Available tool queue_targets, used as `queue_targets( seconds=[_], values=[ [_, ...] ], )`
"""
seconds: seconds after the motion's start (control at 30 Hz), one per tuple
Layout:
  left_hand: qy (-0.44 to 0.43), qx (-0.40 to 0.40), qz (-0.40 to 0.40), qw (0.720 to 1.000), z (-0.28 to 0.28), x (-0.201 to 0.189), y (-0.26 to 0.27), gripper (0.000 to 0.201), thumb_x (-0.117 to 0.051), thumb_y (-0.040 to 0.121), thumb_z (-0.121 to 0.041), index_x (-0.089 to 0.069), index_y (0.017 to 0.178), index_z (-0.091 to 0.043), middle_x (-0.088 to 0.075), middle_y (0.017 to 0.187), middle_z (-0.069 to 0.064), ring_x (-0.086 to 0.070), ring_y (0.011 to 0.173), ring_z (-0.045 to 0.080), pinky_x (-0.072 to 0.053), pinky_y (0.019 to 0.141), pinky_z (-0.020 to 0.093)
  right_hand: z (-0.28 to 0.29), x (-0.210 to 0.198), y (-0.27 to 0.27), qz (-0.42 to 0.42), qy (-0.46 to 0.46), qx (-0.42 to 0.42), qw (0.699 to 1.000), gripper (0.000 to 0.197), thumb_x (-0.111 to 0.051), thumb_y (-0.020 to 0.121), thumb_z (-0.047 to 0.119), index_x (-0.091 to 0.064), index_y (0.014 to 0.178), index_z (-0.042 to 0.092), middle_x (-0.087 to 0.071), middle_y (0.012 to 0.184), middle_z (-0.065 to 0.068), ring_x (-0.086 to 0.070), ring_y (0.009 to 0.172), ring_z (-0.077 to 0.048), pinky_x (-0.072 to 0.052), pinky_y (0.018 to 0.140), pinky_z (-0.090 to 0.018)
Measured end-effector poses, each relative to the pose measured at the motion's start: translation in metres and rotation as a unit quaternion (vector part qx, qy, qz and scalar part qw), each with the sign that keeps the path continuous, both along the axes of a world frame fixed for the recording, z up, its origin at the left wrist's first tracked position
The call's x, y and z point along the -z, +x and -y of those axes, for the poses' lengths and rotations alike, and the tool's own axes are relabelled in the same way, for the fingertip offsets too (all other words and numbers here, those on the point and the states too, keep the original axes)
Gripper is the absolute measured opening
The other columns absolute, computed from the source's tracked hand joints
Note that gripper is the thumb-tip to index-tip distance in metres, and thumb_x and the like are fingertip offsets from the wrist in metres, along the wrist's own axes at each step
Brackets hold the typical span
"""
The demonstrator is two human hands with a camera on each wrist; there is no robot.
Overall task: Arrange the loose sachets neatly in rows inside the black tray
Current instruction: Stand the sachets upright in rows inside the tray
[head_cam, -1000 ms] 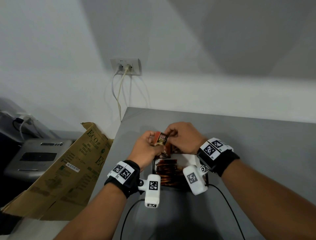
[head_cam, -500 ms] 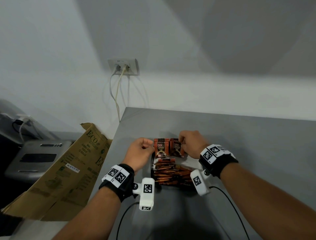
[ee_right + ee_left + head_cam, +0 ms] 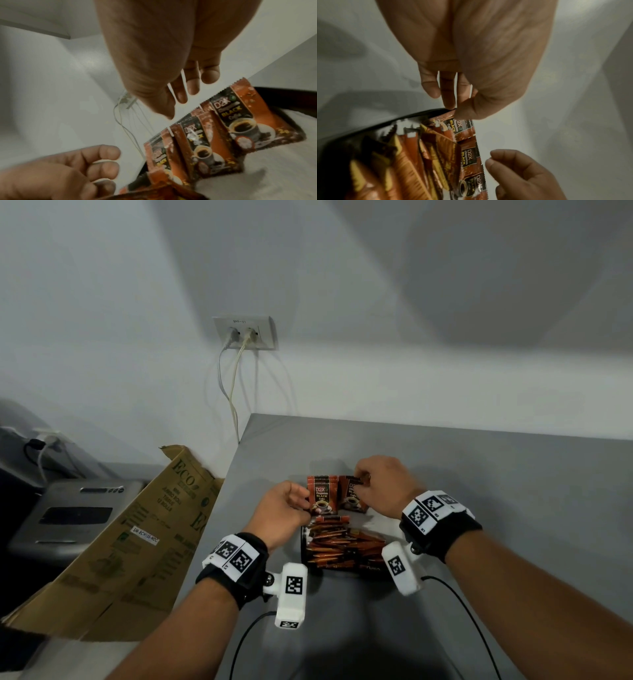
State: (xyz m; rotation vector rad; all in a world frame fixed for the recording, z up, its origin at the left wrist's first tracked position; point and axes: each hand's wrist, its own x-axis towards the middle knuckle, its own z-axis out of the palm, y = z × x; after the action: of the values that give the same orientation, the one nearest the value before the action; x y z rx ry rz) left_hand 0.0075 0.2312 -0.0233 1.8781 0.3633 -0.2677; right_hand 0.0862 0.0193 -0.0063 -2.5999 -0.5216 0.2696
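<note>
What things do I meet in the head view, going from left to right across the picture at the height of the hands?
Printer → cardboard → left hand → upright coffee sachets → right hand → bare grey table.

An office or pantry corner: a grey countertop against white walls, a double wall socket, a grey printer, a flattened tissue-roll carton.

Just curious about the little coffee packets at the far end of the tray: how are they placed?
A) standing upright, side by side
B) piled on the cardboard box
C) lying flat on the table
A: the coffee sachets stand upright side by side at the far end of the black tray.
</note>
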Motion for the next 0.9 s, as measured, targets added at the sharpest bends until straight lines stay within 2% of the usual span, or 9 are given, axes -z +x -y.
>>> queue_targets(
  seconds=[0.1,0.17,0.23,0.4,0.5,0.63,0.77,0.9],
  values=[
    [0.016,0.035,-0.017,0.999,-0.001,0.003,-0.005,0.053,-0.077,0.069,0.009,-0.058,0.110,-0.020,-0.059,0.098,0.002,-0.058,0.084,0.015,-0.048,0.070,0.027,-0.010,-0.013,-0.015,-0.086,0.019,-0.083,0.993,0.028,-0.075,0.082,0.036,-0.072,0.106,0.022,-0.067,0.102,0.008,-0.062,0.089,-0.009,-0.051,0.081,-0.026],
    [0.022,0.051,-0.022,0.998,-0.001,0.004,-0.007,0.061,-0.079,0.067,0.007,-0.055,0.115,-0.023,-0.054,0.100,0.000,-0.055,0.083,0.012,-0.045,0.065,0.023,-0.018,-0.013,-0.022,-0.124,-0.024,-0.142,0.982,0.042,-0.076,0.078,0.045,-0.069,0.115,0.026,-0.066,0.108,0.010,-0.061,0.094,-0.007,-0.051,0.084,-0.027],
    [0.024,0.053,-0.023,0.998,-0.001,0.005,-0.010,0.064,-0.081,0.068,0.005,-0.053,0.118,-0.024,-0.052,0.101,-0.001,-0.055,0.080,0.011,-0.045,0.062,0.022,-0.024,-0.011,-0.026,-0.131,-0.061,-0.166,0.976,0.045,-0.077,0.078,0.043,-0.068,0.118,0.025,-0.066,0.109,0.008,-0.061,0.096,-0.010,-0.051,0.086,-0.029],
    [0.027,0.042,-0.024,0.998,-0.003,0.010,-0.014,0.062,-0.083,0.069,0.000,-0.050,0.113,-0.030,-0.051,0.103,0.003,-0.056,0.070,0.015,-0.054,0.064,0.033,-0.030,-0.006,-0.026,-0.129,-0.081,-0.172,0.973,0.043,-0.078,0.079,0.039,-0.069,0.117,0.022,-0.066,0.110,0.005,-0.062,0.096,-0.012,-0.053,0.087,-0.032],
    [0.031,0.047,-0.021,0.998,-0.003,0.012,-0.015,0.062,-0.083,0.070,-0.001,-0.049,0.115,-0.028,-0.050,0.103,0.004,-0.054,0.062,0.013,-0.052,0.057,0.031,-0.031,-0.005,-0.022,-0.122,-0.075,-0.176,0.974,0.038,-0.075,0.082,0.039,-0.070,0.115,0.021,-0.066,0.109,0.004,-0.061,0.095,-0.012,-0.052,0.085,-0.030],
    [0.041,0.047,-0.017,0.998,-0.003,0.012,-0.015,0.060,-0.085,0.071,-0.007,-0.050,0.114,-0.029,-0.051,0.102,0.003,-0.056,0.068,0.014,-0.053,0.059,0.030,-0.031,-0.004,-0.019,-0.125,-0.051,-0.171,0.976,0.034,-0.073,0.085,0.041,-0.071,0.113,0.021,-0.068,0.109,0.006,-0.061,0.095,-0.009,-0.046,0.081,-0.024],
    [0.053,0.050,-0.014,0.997,-0.003,0.014,-0.016,0.060,-0.087,0.070,-0.011,-0.049,0.114,-0.029,-0.052,0.098,0.000,-0.056,0.074,0.013,-0.053,0.063,0.029,-0.030,-0.002,-0.018,-0.135,-0.035,-0.163,0.977,0.032,-0.072,0.085,0.043,-0.073,0.109,0.021,-0.069,0.106,0.007,-0.063,0.095,-0.009,-0.050,0.085,-0.026],
    [0.067,0.049,-0.012,0.997,-0.002,0.015,-0.014,0.059,-0.086,0.070,-0.011,-0.050,0.114,-0.028,-0.053,0.096,0.000,-0.056,0.072,0.014,-0.056,0.068,0.037,-0.030,0.001,-0.019,-0.135,-0.048,-0.161,0.977,0.031,-0.071,0.086,0.043,-0.073,0.108,0.021,-0.070,0.105,0.005,-0.064,0.095,-0.011,-0.053,0.087,-0.029]
  ],
)
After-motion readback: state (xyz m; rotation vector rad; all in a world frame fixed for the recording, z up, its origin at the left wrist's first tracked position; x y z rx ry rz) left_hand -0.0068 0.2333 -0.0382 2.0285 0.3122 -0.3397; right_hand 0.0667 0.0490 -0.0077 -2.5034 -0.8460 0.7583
